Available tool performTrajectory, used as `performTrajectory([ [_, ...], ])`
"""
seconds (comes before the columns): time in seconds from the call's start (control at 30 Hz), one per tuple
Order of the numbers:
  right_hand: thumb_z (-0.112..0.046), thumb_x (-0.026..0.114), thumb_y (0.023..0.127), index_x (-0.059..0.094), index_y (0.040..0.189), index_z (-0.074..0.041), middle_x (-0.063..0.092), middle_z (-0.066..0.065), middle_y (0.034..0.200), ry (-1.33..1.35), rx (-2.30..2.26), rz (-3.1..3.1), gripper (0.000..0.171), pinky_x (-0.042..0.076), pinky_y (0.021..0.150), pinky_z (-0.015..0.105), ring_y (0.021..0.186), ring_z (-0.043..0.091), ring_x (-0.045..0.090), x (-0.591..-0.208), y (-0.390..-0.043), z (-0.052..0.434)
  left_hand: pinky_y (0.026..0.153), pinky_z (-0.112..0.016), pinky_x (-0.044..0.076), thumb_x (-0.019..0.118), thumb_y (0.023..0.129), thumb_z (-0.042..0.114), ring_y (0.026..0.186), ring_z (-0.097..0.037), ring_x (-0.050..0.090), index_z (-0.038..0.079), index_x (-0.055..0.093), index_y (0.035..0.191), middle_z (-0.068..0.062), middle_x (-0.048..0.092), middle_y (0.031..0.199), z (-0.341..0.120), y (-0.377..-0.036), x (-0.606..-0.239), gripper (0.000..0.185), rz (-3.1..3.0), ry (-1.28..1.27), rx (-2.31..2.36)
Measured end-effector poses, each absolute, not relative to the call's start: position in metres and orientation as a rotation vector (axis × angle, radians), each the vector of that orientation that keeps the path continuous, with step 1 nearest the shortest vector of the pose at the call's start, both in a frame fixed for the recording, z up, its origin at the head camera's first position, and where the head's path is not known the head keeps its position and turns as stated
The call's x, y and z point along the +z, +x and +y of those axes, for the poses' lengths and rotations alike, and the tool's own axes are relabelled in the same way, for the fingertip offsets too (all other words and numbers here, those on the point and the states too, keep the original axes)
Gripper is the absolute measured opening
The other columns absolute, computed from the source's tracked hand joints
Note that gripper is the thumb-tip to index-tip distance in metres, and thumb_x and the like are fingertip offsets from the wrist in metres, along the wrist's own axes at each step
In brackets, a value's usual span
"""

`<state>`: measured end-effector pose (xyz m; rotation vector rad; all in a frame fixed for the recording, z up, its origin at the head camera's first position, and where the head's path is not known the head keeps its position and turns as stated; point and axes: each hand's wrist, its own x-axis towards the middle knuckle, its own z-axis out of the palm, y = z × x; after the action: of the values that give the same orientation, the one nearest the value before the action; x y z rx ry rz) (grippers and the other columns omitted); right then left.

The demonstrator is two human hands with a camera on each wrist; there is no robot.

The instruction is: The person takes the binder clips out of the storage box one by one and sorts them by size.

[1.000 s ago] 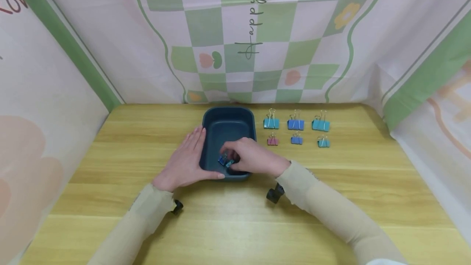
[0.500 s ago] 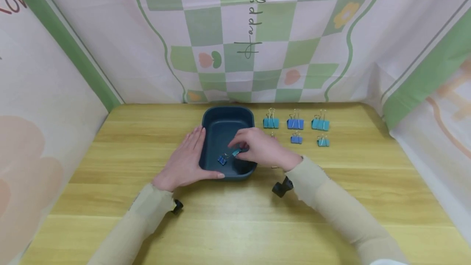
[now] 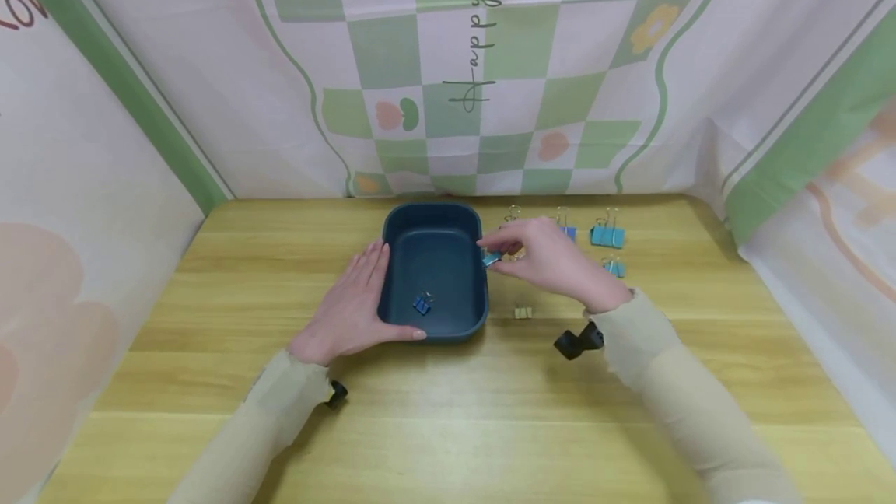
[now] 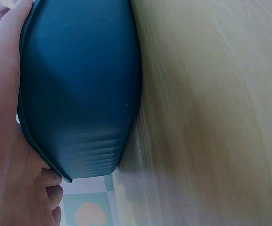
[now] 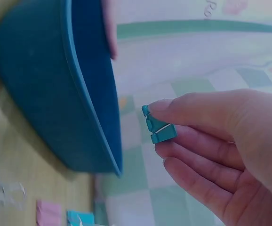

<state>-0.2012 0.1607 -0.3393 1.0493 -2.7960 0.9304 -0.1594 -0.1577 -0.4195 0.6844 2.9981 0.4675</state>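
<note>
Clips are being moving out of the tray (image 3: 434,218) onto the desk (image 3: 448,411): the right hand (image 3: 553,259) is pinching a teal clip (image 3: 491,257) just past the rim, the left hand (image 3: 353,306) is lying flat against the tray, and one blue clip (image 3: 421,303) is waiting inside.

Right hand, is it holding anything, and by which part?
Yes. The right hand pinches a small teal binder clip by its body, between thumb and fingers, beside the blue tub. Its wire handles cannot be made out.
</note>
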Motion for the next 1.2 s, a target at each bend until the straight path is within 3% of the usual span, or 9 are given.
performTrajectory([
  [0.17, -0.005, 0.085, 0.083, 0.077, 0.116, -0.004, 0.076, 0.005, 0.103, 0.975, 0.961, -2.774, 0.034, 0.060, 0.077, 0.042, 0.086, 0.017, 0.071, -0.335, -0.202, 0.184, 0.123, -0.038, 0.005, 0.048, 0.069, 0.098, 0.154, -0.022, -0.003, 0.001, 0.002, 0.162, -0.014, -0.001, 0.169, -0.157, -0.159, -0.420, 0.142, 3.004, 0.696, 0.468],
  [0.43, 0.000, 0.084, 0.081, 0.077, 0.114, -0.002, 0.077, 0.008, 0.098, 0.920, 0.892, -2.683, 0.033, 0.059, 0.066, 0.027, 0.076, 0.014, 0.070, -0.333, -0.201, 0.216, 0.123, -0.038, 0.004, 0.047, 0.068, 0.098, 0.154, -0.021, -0.004, 0.001, 0.003, 0.162, -0.014, -0.001, 0.169, -0.157, -0.160, -0.422, 0.143, 3.009, 0.697, 0.464],
  [0.8, -0.006, 0.083, 0.086, 0.076, 0.118, -0.006, 0.076, 0.007, 0.104, 0.747, 0.931, -2.798, 0.033, 0.059, 0.073, 0.028, 0.086, 0.019, 0.072, -0.335, -0.196, 0.246, 0.124, -0.039, 0.006, 0.049, 0.067, 0.098, 0.154, -0.022, -0.003, 0.002, 0.002, 0.162, -0.014, 0.000, 0.169, -0.158, -0.160, -0.421, 0.143, 3.006, 0.698, 0.469],
  [1.2, -0.003, 0.082, 0.085, 0.074, 0.114, 0.001, 0.075, 0.008, 0.099, 0.634, 0.942, -2.973, 0.030, 0.060, 0.075, 0.030, 0.086, 0.021, 0.070, -0.358, -0.192, 0.268, 0.124, -0.039, 0.005, 0.049, 0.067, 0.099, 0.154, -0.020, -0.004, 0.002, 0.003, 0.163, -0.012, -0.001, 0.169, -0.158, -0.161, -0.423, 0.144, 3.007, 0.691, 0.474],
])
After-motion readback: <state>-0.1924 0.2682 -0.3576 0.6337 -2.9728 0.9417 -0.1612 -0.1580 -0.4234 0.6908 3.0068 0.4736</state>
